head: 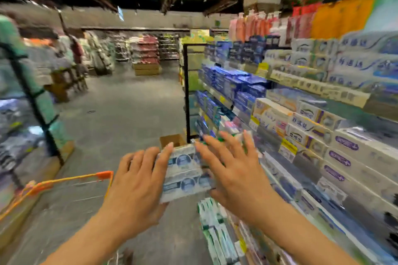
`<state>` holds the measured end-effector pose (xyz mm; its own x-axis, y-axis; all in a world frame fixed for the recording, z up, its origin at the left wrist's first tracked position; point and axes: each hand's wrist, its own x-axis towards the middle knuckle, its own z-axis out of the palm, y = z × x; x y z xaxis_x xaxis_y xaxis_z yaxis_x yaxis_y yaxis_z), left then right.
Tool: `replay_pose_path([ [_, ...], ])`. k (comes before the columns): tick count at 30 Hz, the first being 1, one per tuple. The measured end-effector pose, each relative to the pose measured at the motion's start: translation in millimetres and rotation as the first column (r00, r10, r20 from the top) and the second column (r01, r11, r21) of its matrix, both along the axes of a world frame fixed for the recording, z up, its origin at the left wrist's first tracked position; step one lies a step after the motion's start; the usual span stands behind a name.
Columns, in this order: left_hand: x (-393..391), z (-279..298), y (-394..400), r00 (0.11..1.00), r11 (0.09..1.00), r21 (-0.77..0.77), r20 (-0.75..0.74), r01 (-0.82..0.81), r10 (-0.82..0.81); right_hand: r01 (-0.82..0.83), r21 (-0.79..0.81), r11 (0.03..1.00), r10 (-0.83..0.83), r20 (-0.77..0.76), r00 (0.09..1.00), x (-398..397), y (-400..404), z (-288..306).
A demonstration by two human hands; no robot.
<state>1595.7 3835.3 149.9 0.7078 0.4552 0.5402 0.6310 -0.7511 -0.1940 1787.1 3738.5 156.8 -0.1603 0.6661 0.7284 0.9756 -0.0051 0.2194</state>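
A stack of white-and-blue toothpaste boxes (185,173) hangs in mid-air in front of me, upright and slightly tilted. My left hand (137,183) lies flat against the stack's left side, its fingers straight and the index finger reaching over the upper corner. My right hand (234,174) presses the right side with its fingers spread and straight. Both thumbs are hidden behind or under the boxes. The whole view is smeared by motion.
A long shelf (312,127) packed with toothpaste boxes runs along my right, close to my right arm. An orange cart rim (69,179) sits low on the left. A brown carton (172,140) stands on the grey floor (120,109) ahead. A black rack (32,92) of goods lines the left.
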Motion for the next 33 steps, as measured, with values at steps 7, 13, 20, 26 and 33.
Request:
replay_pose_path([
  [7, -155, 34, -3, 0.895, 0.938, 0.015, 0.306, -0.346, 0.325, -0.251, 0.184, 0.950, 0.255, -0.924, 0.285, -156, 39, 29],
  [13, -284, 16, 0, 0.750, 0.843, -0.095, 0.412, -0.529, 0.517, -0.734, 0.342, 0.587, -0.059, -0.886, -0.460, -342, 87, 16],
  [20, -421, -38, 18, 0.658, 0.739, -0.413, 0.347, -0.533, 0.668, -0.616, 0.335, 0.713, -0.165, -0.774, -0.612, -515, 128, -26],
  [26, -486, -48, 54, 0.676, 0.443, -0.886, 0.412, 0.140, 0.611, -0.676, 0.158, 0.720, -0.337, -0.772, -0.539, -544, 156, -66],
  [33, -488, -104, 111, 0.595, 0.239, -0.887, 0.445, 0.396, 0.669, -0.729, -0.049, 0.683, -0.459, -0.805, -0.376, -538, 202, -116],
])
